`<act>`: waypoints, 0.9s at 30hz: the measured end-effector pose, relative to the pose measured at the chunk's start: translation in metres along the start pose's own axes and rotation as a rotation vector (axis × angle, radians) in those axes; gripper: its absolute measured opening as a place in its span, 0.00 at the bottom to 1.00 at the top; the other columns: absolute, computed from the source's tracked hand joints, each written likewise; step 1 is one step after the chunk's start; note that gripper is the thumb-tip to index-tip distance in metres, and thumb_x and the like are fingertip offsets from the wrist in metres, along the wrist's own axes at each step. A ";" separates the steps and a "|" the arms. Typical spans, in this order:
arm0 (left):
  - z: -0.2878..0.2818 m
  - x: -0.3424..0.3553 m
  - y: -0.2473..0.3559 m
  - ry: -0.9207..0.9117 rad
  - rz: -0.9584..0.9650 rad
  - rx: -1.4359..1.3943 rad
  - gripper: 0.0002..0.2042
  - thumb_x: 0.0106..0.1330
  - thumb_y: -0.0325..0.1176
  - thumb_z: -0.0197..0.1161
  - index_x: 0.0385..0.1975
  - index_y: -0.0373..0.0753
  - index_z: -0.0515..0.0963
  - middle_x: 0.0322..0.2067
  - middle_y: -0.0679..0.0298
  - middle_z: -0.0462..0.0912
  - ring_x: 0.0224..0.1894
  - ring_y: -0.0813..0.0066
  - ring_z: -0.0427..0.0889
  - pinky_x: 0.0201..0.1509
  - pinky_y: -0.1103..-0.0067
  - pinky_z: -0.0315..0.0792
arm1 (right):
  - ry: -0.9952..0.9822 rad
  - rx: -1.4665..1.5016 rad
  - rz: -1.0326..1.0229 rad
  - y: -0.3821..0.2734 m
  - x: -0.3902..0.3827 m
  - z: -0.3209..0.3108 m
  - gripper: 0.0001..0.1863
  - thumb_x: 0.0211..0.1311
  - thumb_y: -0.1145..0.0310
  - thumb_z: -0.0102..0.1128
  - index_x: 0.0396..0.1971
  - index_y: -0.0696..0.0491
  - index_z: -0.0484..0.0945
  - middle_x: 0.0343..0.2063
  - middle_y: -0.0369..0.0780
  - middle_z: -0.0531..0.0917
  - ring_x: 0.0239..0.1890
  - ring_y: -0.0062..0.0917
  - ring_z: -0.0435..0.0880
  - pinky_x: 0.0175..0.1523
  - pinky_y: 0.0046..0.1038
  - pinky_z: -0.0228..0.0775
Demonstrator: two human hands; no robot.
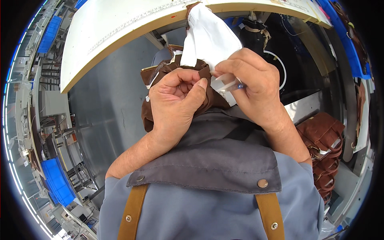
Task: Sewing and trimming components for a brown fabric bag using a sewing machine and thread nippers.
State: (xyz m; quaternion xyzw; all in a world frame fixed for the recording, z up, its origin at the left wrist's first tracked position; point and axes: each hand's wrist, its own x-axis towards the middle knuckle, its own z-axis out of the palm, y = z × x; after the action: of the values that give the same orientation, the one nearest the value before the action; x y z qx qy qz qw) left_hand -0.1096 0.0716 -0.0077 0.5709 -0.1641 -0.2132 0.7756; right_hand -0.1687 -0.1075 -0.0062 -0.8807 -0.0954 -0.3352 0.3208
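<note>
A brown fabric piece (147, 110) with a brass-toothed zipper (149, 68) lies bunched over my lap. White lining cloth (208, 34) runs from it up to the table edge. My left hand (176, 96) is closed, pinching a narrow brown fabric edge (205, 72) between thumb and forefinger. Close beside it on the right, my right hand (254, 80) is curled round a small pale, see-through tool (225, 83) with a blue spot; its exact kind is unclear. The tool's tip and my right fingertips are near the pinched edge, over the white cloth.
A cream tabletop (116, 28) with a printed ruler scale curves across the front. Brown bags (322, 134) are stacked at my right. Blue bins (58, 182) stand far left, and another blue bin (356, 56) is at the right. A white curved tube (283, 72) hangs beyond my right hand.
</note>
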 end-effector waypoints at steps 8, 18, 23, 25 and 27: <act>-0.006 0.004 -0.001 0.041 -0.015 0.029 0.05 0.66 0.19 0.64 0.37 0.33 0.76 0.26 0.73 0.76 0.26 0.94 0.72 0.31 0.93 0.68 | 0.078 -0.082 -0.023 0.003 -0.002 0.005 0.13 0.41 0.82 0.67 0.31 0.53 0.80 0.26 0.36 0.77 0.24 0.28 0.80 0.27 0.27 0.70; 0.000 0.017 0.007 -0.060 0.359 0.811 0.13 0.59 0.25 0.74 0.39 0.33 0.77 0.26 0.74 0.75 0.22 0.94 0.69 0.25 0.92 0.64 | 0.078 -0.001 -0.012 0.003 -0.005 0.003 0.14 0.41 0.83 0.67 0.31 0.55 0.79 0.26 0.37 0.77 0.25 0.27 0.80 0.28 0.27 0.71; -0.002 0.015 0.003 -0.070 0.227 0.667 0.07 0.64 0.25 0.69 0.38 0.30 0.81 0.25 0.72 0.81 0.22 0.93 0.71 0.26 0.90 0.64 | 0.099 -0.040 0.001 0.004 -0.008 0.003 0.15 0.41 0.84 0.67 0.33 0.54 0.80 0.28 0.38 0.78 0.26 0.27 0.81 0.28 0.27 0.71; -0.001 0.014 0.003 -0.037 0.115 0.482 0.06 0.64 0.24 0.69 0.37 0.30 0.81 0.24 0.72 0.81 0.23 0.93 0.72 0.26 0.90 0.66 | 0.141 -0.100 -0.014 0.008 -0.010 0.002 0.14 0.45 0.79 0.69 0.35 0.53 0.81 0.28 0.37 0.79 0.25 0.25 0.81 0.26 0.26 0.68; 0.000 0.011 0.004 0.000 0.006 0.300 0.05 0.63 0.23 0.68 0.35 0.30 0.81 0.24 0.71 0.81 0.23 0.94 0.73 0.26 0.91 0.67 | 0.123 -0.130 0.019 -0.010 -0.012 -0.006 0.14 0.47 0.75 0.70 0.36 0.52 0.81 0.29 0.36 0.80 0.25 0.23 0.81 0.25 0.25 0.65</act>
State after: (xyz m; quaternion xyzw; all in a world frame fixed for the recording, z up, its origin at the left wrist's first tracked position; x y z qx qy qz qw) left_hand -0.0995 0.0669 -0.0035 0.6800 -0.1957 -0.1837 0.6823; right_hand -0.1841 -0.1032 -0.0058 -0.8784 -0.0451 -0.3910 0.2712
